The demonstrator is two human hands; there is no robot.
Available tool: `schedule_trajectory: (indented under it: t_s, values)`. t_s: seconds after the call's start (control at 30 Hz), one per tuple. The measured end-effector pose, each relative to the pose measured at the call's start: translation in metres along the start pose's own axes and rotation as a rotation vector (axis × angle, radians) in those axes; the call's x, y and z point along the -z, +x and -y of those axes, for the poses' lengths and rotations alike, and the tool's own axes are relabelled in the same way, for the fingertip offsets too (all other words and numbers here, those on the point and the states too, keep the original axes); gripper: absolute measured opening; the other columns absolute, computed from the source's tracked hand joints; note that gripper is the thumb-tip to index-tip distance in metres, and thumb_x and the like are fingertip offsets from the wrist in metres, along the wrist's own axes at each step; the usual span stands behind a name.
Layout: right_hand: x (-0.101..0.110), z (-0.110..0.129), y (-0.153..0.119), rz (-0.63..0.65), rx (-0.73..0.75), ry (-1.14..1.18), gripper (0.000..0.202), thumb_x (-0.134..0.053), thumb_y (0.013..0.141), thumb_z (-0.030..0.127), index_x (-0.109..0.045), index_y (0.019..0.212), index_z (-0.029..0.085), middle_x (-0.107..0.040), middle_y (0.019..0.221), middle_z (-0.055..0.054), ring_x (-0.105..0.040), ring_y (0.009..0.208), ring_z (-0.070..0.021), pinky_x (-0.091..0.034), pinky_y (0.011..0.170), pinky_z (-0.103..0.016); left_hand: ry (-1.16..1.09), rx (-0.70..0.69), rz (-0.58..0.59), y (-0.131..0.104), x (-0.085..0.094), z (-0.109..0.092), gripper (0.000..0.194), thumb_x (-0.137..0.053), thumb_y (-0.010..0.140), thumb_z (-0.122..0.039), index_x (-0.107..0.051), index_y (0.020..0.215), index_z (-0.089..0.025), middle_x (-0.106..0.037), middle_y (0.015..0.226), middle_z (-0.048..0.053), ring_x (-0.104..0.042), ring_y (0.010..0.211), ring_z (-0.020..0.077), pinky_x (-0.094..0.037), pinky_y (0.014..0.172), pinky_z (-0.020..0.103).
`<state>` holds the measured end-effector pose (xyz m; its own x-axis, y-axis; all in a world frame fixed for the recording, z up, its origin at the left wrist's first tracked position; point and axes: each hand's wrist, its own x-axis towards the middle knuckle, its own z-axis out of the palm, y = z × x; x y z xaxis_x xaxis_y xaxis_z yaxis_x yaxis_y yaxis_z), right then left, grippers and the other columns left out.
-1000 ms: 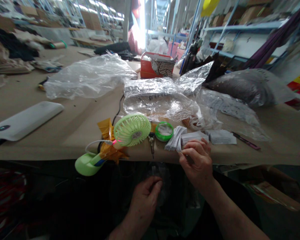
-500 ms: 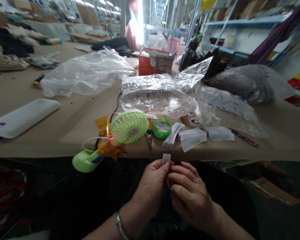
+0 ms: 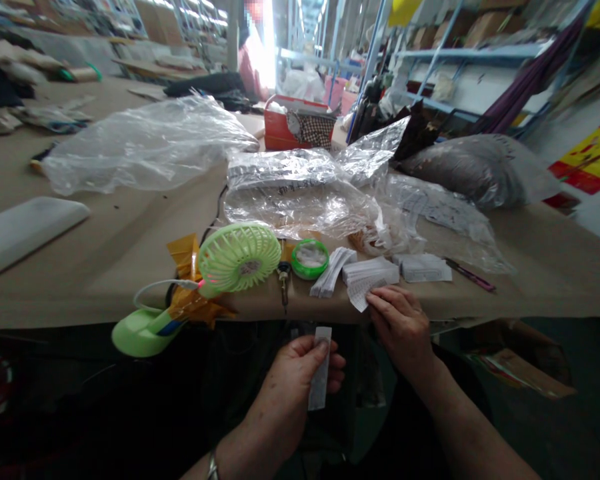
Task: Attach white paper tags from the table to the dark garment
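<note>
My left hand (image 3: pixel 300 373) pinches a narrow white label strip (image 3: pixel 319 387) below the table's front edge, thumb on top. On the table edge, my right hand (image 3: pixel 403 327) has its fingertips closed on the near corner of a printed paper label (image 3: pixel 359 295). That label lies at the front of a fanned label stack (image 3: pixel 375 269). To its left is a bundle of folded white strips (image 3: pixel 334 270); to its right, another label stack (image 3: pixel 423 268). A round green tub (image 3: pixel 309 259) with whitish contents stands left of the strips.
A green fan (image 3: pixel 240 257) is taped at the table edge, a cable plugged into it. Beside it lies a small pointed tool (image 3: pixel 284 283). Clear plastic bags (image 3: pixel 300 193) spread behind. A pen-like tool (image 3: pixel 473 277) lies right; a red box (image 3: pixel 285 127) stands further back.
My right hand has left my left hand and moved up and right to the fanned label stack. My left hand has lowered slightly, showing more of its strip. The view has shifted right.
</note>
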<state>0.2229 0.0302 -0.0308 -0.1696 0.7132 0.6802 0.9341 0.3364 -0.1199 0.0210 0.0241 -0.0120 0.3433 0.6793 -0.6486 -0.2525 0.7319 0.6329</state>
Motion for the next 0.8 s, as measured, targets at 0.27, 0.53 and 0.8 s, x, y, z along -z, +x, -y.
schedule_trajectory:
  t_s: [0.27, 0.53, 0.8]
  values:
    - [0.013, 0.006, 0.003, -0.106, 0.004, 0.23, 0.016, -0.061, 0.082, 0.009, -0.067, 0.092, 0.02, -0.069, 0.093, -0.007, -0.06, 0.099, -0.0221, -0.051, 0.086, -0.041, -0.046, 0.08, 0.019, -0.007, -0.007, -0.011, 0.014, -0.057, 0.082, -0.02, -0.064, 0.086, -0.008, -0.069, 0.07, 0.009, -0.063, 0.056, 0.0148, -0.051, 0.057, 0.028]
    - [0.019, 0.06, -0.002, 0.144, 0.31, 0.497, 0.011, -0.059, 0.086, 0.014, -0.067, 0.089, 0.02, -0.071, 0.087, -0.002, -0.062, 0.096, -0.0176, -0.049, 0.088, -0.038, -0.309, 0.023, 0.219, -0.002, -0.004, -0.007, 0.008, -0.069, 0.068, -0.014, -0.068, 0.072, -0.007, -0.065, 0.061, 0.004, -0.057, 0.051, 0.0093, -0.041, 0.05, 0.019]
    - [0.019, 0.063, -0.006, 0.193, 0.326, 0.485, 0.015, -0.054, 0.088, 0.013, -0.067, 0.085, 0.02, -0.072, 0.085, -0.002, -0.062, 0.099, -0.0167, -0.048, 0.091, -0.036, -0.246, 0.035, 0.245, -0.01, -0.004, -0.008, 0.018, -0.075, 0.063, -0.019, -0.069, 0.075, -0.008, -0.067, 0.066, 0.005, -0.057, 0.055, 0.0097, -0.037, 0.051, 0.02]
